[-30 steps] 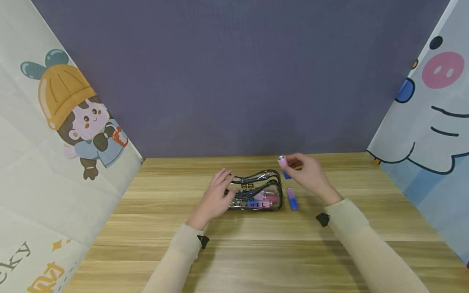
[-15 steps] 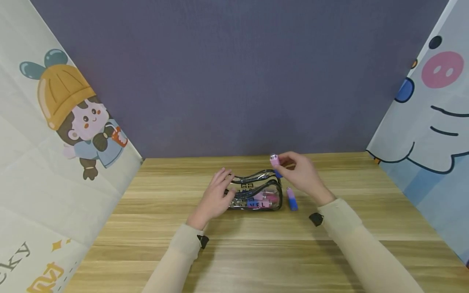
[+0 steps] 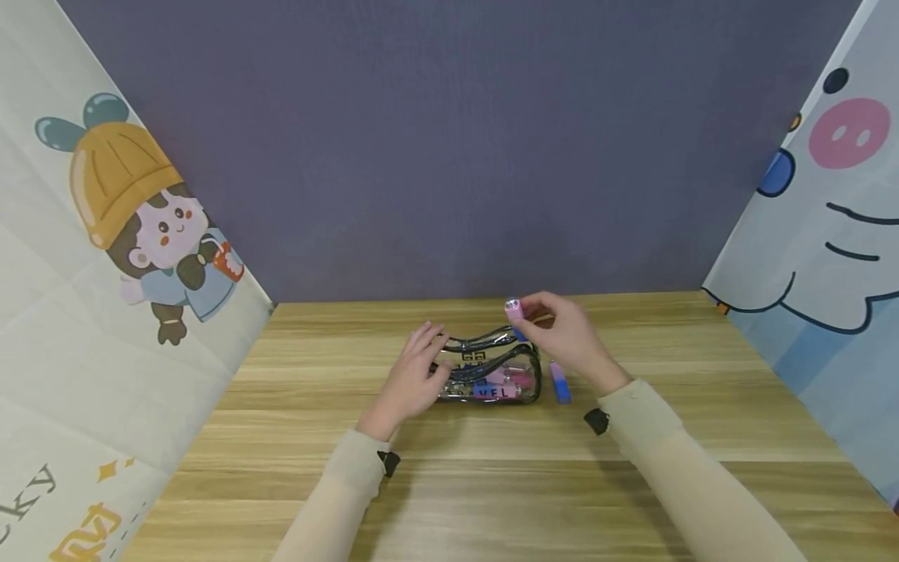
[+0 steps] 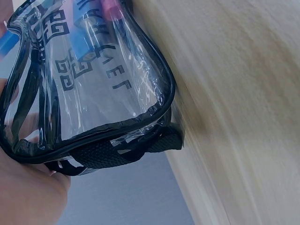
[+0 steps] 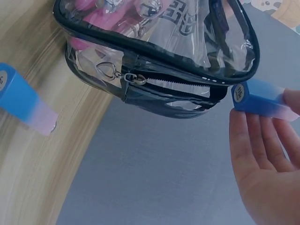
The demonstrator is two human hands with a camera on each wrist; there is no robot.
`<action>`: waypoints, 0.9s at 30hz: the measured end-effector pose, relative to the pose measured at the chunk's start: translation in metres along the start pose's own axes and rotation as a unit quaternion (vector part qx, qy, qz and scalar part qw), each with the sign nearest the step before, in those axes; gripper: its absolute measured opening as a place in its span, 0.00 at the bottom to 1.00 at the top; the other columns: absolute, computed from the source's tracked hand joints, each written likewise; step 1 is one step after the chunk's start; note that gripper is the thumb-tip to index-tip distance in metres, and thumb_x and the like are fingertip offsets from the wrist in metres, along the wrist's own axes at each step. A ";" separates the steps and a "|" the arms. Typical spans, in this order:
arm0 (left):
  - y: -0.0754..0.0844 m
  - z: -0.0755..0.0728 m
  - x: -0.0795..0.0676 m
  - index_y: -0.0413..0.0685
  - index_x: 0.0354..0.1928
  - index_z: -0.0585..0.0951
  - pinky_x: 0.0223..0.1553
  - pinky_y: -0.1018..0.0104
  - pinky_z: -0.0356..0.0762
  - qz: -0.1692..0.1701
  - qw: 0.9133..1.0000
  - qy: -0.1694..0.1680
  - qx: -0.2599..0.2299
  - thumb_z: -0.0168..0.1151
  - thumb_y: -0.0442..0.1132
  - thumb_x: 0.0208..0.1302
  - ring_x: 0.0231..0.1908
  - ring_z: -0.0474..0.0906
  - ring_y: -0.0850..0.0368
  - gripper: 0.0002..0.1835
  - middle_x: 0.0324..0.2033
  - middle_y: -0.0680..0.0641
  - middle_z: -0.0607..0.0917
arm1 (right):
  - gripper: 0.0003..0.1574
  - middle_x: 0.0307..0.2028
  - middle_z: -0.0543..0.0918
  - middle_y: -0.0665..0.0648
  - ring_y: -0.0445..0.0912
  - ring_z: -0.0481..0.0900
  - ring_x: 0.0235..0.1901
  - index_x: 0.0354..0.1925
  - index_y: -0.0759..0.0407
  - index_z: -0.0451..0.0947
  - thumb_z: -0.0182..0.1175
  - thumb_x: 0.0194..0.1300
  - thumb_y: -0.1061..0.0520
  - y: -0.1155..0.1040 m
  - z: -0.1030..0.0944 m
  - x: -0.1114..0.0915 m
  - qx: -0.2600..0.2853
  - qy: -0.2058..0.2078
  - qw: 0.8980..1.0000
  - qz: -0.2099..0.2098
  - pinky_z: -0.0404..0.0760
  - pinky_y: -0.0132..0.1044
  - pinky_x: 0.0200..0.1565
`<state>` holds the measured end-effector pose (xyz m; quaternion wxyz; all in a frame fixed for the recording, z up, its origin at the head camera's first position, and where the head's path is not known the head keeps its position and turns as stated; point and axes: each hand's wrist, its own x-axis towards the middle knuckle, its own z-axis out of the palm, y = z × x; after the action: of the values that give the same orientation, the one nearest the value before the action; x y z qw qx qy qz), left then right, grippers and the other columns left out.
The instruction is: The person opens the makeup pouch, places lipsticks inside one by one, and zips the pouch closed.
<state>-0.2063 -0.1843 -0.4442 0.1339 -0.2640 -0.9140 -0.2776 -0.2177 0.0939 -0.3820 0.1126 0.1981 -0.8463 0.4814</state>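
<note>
A clear zip pouch with black trim (image 3: pixel 531 373) and black lettering sits on the table, with several pink and blue tubes visible inside. In the right wrist view, its zipper (image 5: pixel 138 78) stands part way open. My left hand (image 3: pixel 414 375) holds the pouch's left end, thumb toward the front and fingers toward the back. My right hand (image 3: pixel 572 336) pinches a pink-and-blue lipstick tube (image 3: pixel 515 310) between thumb and fingers, pink end up, at the pouch's upper right opening. Right of the pouch lies another pink-and-blue lipstick tube (image 3: pixel 559 384).
The wood-grain table (image 3: pixel 492 484) meets a dark grey-blue backdrop (image 3: pixel 449 156) behind the pouch. Cartoon-printed sheets (image 3: pixel 63 312) hang at the left and right sides. Black bands (image 3: pixel 597 421) show at both wrists.
My right hand has moved left with the lipstick tube, from beyond the pouch's right end to above its opening. My left hand, the pouch and the lying tube have stayed in place.
</note>
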 end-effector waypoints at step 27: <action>0.003 -0.003 0.000 0.37 0.71 0.70 0.77 0.48 0.44 -0.009 1.000 -0.004 -0.002 0.54 0.39 0.73 0.77 0.51 0.41 0.27 0.75 0.41 0.65 | 0.17 0.44 0.86 0.57 0.50 0.84 0.43 0.51 0.62 0.82 0.68 0.68 0.55 0.001 0.018 0.000 0.000 -0.024 1.000 -0.020 0.86 0.45 0.49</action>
<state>-0.2040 -0.1840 -0.4410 0.1277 -0.2573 -0.9162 -0.2793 -0.2178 0.0793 -0.3918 0.1017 0.2262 -0.8449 0.4739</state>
